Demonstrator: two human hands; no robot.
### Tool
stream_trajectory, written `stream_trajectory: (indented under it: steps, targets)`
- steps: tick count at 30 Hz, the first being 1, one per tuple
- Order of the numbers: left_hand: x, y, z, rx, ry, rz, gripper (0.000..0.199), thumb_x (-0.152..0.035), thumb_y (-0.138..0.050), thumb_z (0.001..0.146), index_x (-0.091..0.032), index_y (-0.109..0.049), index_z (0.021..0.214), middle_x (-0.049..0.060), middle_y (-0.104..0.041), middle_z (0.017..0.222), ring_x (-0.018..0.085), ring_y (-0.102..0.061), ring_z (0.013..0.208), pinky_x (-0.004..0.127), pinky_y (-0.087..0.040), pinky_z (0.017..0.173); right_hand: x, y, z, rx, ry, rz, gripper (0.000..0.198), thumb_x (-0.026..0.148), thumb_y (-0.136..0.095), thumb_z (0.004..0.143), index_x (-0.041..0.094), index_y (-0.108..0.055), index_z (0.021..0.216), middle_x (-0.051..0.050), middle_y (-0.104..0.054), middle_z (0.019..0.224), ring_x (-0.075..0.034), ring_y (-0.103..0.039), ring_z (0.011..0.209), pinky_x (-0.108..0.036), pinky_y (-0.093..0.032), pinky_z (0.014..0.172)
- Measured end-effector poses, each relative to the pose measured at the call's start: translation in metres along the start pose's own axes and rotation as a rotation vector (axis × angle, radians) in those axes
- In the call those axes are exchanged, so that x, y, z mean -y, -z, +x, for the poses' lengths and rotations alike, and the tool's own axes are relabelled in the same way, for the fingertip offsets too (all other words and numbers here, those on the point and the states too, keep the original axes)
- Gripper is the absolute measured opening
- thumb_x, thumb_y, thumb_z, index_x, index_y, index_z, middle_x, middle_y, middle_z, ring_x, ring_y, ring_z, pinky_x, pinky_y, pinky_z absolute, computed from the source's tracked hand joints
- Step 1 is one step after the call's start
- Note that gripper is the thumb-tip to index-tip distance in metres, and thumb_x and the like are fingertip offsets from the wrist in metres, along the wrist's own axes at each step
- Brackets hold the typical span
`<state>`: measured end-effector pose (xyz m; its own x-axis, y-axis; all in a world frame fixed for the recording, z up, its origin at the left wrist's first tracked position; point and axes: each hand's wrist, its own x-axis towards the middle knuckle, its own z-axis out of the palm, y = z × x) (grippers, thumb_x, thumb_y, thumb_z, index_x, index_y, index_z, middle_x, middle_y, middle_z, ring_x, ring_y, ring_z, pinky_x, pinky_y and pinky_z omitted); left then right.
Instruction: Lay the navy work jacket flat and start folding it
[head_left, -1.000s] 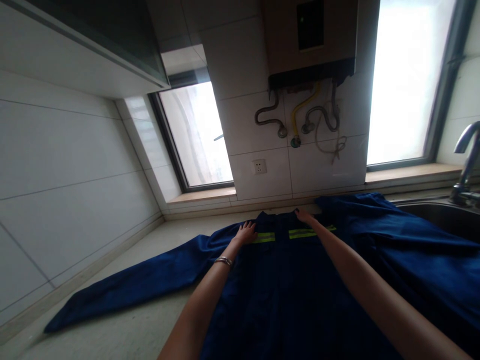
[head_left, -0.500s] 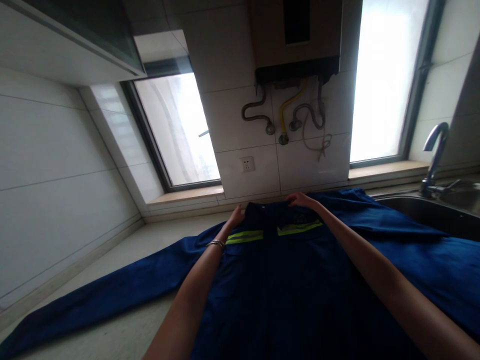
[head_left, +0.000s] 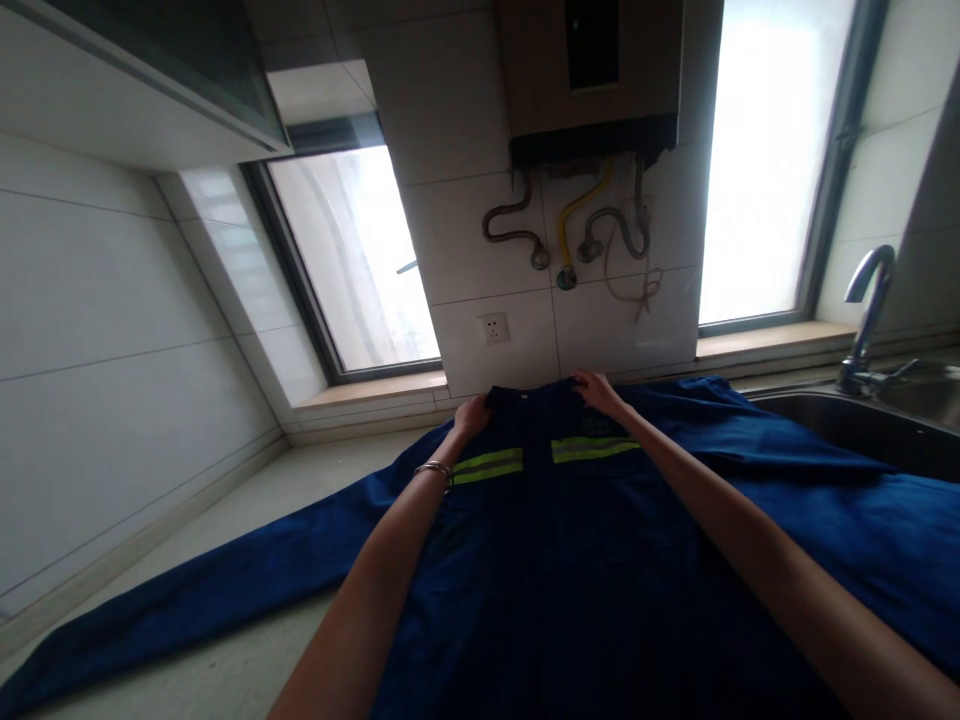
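Observation:
A dark blue work jacket [head_left: 517, 560] with yellow-green reflective strips across the chest lies spread out, its collar end toward the wall. My left hand [head_left: 472, 415], with a silver bangle at the wrist, is closed on the left side of the collar. On the collar's other side, my right hand [head_left: 596, 390] pinches the fabric between thumb and fingers. The collar between both hands is lifted a little. One sleeve [head_left: 225, 570] stretches out flat to the left; the other side of the jacket runs right, toward the sink.
The jacket rests on a pale countertop [head_left: 247, 650]. At right are a sink [head_left: 795, 410] and a curved faucet [head_left: 870, 310]. A water heater [head_left: 592, 80] with hoses hangs on the tiled wall above a socket [head_left: 493, 328]. Two windows flank it, and a cabinet [head_left: 142, 90] overhangs the upper left.
Both hands have moved slightly up and toward the wall, raising the collar with them. The chest strips have shifted a little the same way.

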<state>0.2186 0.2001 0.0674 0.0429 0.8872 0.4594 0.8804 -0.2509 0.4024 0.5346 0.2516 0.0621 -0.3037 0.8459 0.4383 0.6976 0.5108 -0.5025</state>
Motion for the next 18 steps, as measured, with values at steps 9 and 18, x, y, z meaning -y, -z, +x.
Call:
stream_trajectory:
  steps: [9, 18]
  targets:
    - [-0.015, -0.096, -0.068, 0.335, 0.122, 0.397, 0.062, -0.042, -0.039, 0.087, -0.014, -0.03, 0.142, 0.023, -0.019, 0.148, 0.045, -0.013, 0.134, 0.071, -0.014, 0.097, -0.016, -0.054, -0.04, 0.117, -0.157, -0.355, 0.042, 0.011, -0.047, 0.08, 0.005, -0.051, 0.122, -0.023, -0.055, 0.12, -0.03, -0.05, 0.113, -0.042, -0.038, 0.093]
    - [0.005, -0.112, -0.074, 0.394, 0.191, 0.317, 0.061, -0.051, -0.024, 0.088, -0.031, -0.017, 0.145, 0.013, -0.011, 0.152, 0.046, -0.009, 0.134, 0.08, -0.009, 0.086, -0.084, 0.026, -0.051, 0.072, -0.226, -0.613, 0.025, 0.013, -0.048, 0.081, 0.013, -0.067, 0.097, -0.016, -0.062, 0.11, -0.026, -0.05, 0.113, -0.042, -0.025, 0.102]
